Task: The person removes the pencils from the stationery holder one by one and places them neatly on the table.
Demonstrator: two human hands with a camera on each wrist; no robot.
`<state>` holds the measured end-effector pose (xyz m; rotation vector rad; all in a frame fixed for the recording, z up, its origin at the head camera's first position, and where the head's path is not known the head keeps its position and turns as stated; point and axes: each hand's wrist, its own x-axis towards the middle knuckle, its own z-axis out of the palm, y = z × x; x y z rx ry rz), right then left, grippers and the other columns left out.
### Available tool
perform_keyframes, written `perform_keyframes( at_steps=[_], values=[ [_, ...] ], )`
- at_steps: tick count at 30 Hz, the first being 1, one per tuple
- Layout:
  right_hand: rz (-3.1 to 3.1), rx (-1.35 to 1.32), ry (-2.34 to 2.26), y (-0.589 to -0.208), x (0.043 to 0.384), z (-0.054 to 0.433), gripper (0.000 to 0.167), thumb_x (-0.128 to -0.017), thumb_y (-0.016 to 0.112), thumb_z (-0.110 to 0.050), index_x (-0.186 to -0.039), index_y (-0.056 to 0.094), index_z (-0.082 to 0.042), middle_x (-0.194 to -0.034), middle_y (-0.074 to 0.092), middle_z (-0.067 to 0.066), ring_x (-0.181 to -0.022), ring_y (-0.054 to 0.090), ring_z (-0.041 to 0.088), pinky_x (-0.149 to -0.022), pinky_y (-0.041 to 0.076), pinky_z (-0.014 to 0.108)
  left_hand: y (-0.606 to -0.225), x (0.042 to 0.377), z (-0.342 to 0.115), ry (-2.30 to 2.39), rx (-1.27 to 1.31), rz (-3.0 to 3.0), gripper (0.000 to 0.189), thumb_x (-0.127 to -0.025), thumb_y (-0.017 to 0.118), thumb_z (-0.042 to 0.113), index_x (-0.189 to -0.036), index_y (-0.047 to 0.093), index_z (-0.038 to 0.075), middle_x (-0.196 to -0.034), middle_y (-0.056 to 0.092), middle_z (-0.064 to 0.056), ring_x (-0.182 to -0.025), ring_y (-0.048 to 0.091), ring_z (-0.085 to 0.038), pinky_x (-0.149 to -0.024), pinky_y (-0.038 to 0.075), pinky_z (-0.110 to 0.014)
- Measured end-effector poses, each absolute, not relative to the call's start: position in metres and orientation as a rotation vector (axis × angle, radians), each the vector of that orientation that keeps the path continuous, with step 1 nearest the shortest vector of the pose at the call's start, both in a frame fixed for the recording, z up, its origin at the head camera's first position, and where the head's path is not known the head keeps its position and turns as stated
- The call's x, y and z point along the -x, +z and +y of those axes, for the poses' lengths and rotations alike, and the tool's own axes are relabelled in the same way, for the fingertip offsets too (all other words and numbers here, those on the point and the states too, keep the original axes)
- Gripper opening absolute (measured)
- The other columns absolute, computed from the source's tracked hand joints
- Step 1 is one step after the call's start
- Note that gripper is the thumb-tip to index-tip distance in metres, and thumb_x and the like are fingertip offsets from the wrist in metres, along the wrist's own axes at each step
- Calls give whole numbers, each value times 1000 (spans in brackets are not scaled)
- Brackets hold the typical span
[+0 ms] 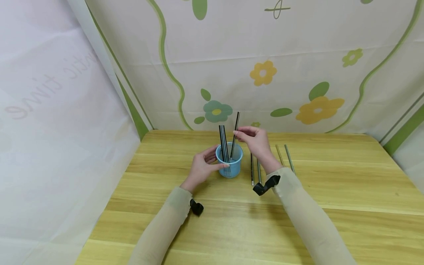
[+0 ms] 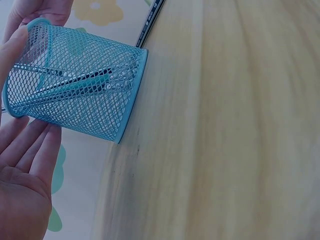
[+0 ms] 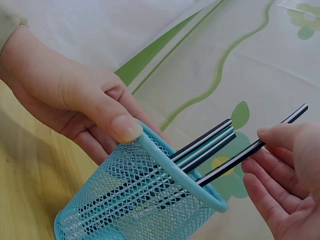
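A light blue mesh pen holder stands upright on the table. My left hand holds it from the left, thumb at the near side of the rim and fingers round the far side. Several dark striped pencils lean inside it, seen through the mesh in both wrist views. Between thumb and fingertips, my right hand pinches another black striped pencil above the holder. That pencil's lower end is inside the rim, slightly tilted.
Right of the holder a black pencil and a grey-green pencil lie on the wooden table, partly under my right wrist. Farther right lie a gold pencil and a green pencil. A flower-printed cloth hangs behind.
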<state>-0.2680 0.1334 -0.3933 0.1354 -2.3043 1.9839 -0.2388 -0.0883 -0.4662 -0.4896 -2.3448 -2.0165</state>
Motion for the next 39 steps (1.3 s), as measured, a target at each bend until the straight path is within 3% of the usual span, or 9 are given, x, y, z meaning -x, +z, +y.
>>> perform_keyframes(
  at_steps=[7,17,39],
  values=[
    [-2214,-136,2057,-390,267,135,39,-90,81,-31,-114,74,-2,-105,73,12,-94,72,29,-82,61,31,-466,239,-88,-2027,482,-2350,76,-78,92,18,-145,57,10,-137,62,-11,-123,61,-23,-102,52,-34],
    [-2086,-116,2139,-383,264,145,39,-90,82,-25,-116,73,3,-101,74,13,-92,72,32,-79,62,31,-466,239,-88,-2007,478,-2353,79,-76,93,21,-145,57,9,-135,64,-6,-121,62,-19,-99,53,-28],
    [-1908,-67,2213,-368,259,179,37,-90,82,-21,-114,71,4,-99,75,10,-84,74,23,-82,61,37,-468,239,-89,-2039,491,-2332,78,-76,93,19,-145,57,8,-134,64,-7,-121,62,-20,-99,53,-29]
  ],
)
